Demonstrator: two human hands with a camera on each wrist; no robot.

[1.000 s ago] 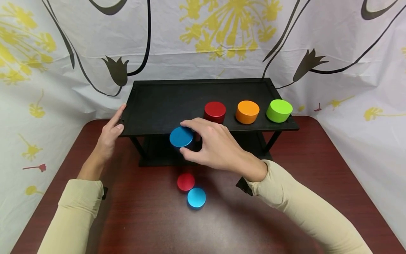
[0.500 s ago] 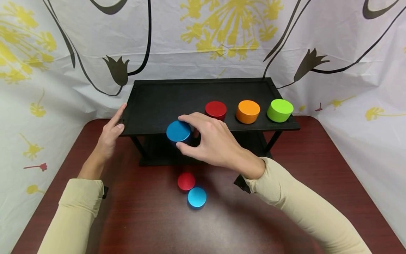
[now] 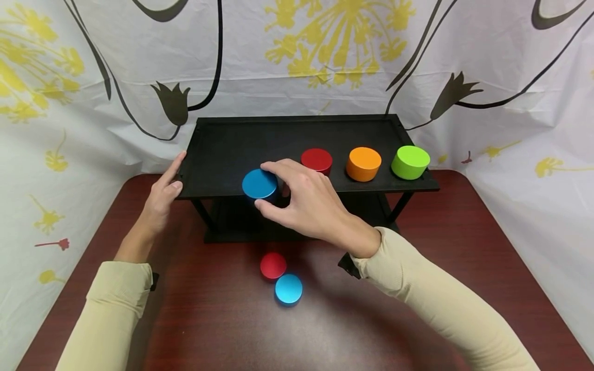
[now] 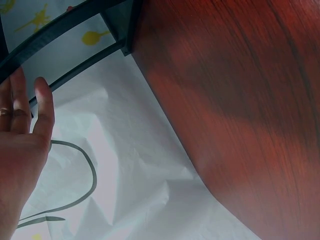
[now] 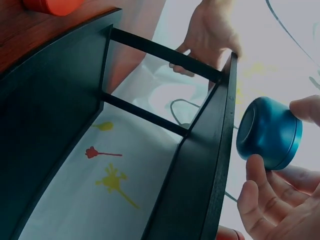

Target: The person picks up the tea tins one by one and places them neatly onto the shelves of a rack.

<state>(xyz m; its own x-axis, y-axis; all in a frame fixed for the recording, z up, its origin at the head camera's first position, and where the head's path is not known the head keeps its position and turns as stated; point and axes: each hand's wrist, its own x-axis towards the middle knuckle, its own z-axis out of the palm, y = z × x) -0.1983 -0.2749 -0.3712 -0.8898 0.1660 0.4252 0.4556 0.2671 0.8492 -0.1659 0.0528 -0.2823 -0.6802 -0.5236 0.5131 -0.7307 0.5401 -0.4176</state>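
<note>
My right hand (image 3: 310,201) holds a round blue tin (image 3: 260,184) between thumb and fingers, over the front edge of the black shelf's (image 3: 241,139) top board. In the right wrist view, the blue tin (image 5: 267,132) stands off from the board, its underside facing it. At the shelf's left end, my left hand (image 3: 160,201) lies against the side edge with its fingers straight. The left wrist view has that hand (image 4: 25,125) at the shelf's frame. Right of the held tin, a dark red tin (image 3: 317,159) stands on the board, partly hidden by my right hand.
An orange tin (image 3: 363,164) and a green tin (image 3: 410,162) continue the row on the top board. On the brown table (image 3: 209,309) in front of the shelf sit a small red tin (image 3: 273,266) and a light blue tin (image 3: 289,289). A patterned white cloth (image 3: 287,98) hangs behind.
My right hand has lifted the blue tin upward and slightly left, over the top board's front edge. The left hand stays at the shelf's end.
</note>
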